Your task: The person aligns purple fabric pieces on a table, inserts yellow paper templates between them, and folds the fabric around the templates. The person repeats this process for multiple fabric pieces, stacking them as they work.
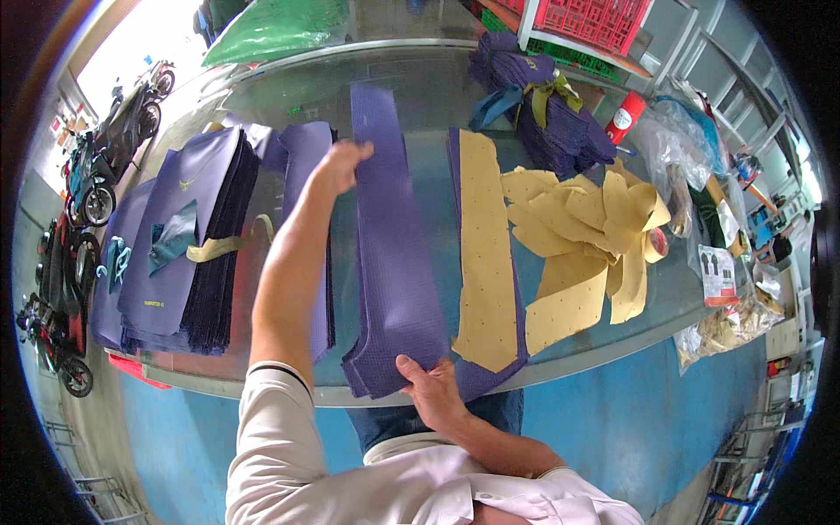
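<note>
A long stack of purple fabric pieces (394, 236) lies lengthwise before me, its wider near end at the table's front edge. My right hand (435, 398) grips that near end, thumb on top and the fingers partly hidden. Near the far part of the stack, my left hand (341, 166) is at its left edge; motion smears the fingers, and their grip is unclear. The far end of the stack is also blurred. Just right lies a tan perforated pattern piece (487, 254) over more purple fabric. Another purple stack (306, 157) is partly behind my left forearm.
Thick purple panel stacks (179, 236) stand at the left with teal scraps (173, 236) on top. Loose tan pieces (569, 219), a tied purple bundle (560, 122), a red can (625, 116) and plastic bags (678, 140) crowd the right. A green bag (276, 31) lies at the back.
</note>
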A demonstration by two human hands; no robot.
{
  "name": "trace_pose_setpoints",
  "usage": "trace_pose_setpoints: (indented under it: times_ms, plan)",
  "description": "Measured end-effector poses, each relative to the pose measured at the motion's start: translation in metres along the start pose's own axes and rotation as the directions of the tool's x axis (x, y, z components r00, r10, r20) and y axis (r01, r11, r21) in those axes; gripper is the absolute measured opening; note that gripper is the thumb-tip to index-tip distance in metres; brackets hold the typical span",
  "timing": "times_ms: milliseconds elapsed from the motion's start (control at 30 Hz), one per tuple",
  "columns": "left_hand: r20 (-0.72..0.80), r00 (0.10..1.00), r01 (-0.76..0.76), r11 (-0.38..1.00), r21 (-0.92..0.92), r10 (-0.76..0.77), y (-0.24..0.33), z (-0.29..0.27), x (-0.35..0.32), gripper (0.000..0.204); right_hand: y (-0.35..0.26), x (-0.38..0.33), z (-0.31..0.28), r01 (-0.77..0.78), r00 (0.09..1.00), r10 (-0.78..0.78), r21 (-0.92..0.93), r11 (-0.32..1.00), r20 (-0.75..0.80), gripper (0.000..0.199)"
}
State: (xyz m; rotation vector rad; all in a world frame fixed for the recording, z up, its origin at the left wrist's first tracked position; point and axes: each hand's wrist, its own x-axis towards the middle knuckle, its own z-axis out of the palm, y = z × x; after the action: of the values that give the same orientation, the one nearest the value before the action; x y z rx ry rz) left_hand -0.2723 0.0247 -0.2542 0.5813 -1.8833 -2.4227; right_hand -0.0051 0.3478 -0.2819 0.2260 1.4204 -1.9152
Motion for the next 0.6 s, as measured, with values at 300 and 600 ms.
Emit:
trace_pose_setpoints:
  times_ms: [300,600]
  plan:
    - [-0.318,0.948,0.127,0.895,0.428,0.017,-0.044,-0.022,0.012,0.032,0.033,0.008,0.015,0.003,1.0,-0.002,0.042,0.999,-0.023,0.037]
    - [-0.506,0.852,0.269,0.714,0.646,0.137,-0.056,-0.014,0.024,0.036,0.042,0.007,0.016,0.017,1.0,-0.017,-0.043,0.999,0.013,0.038]
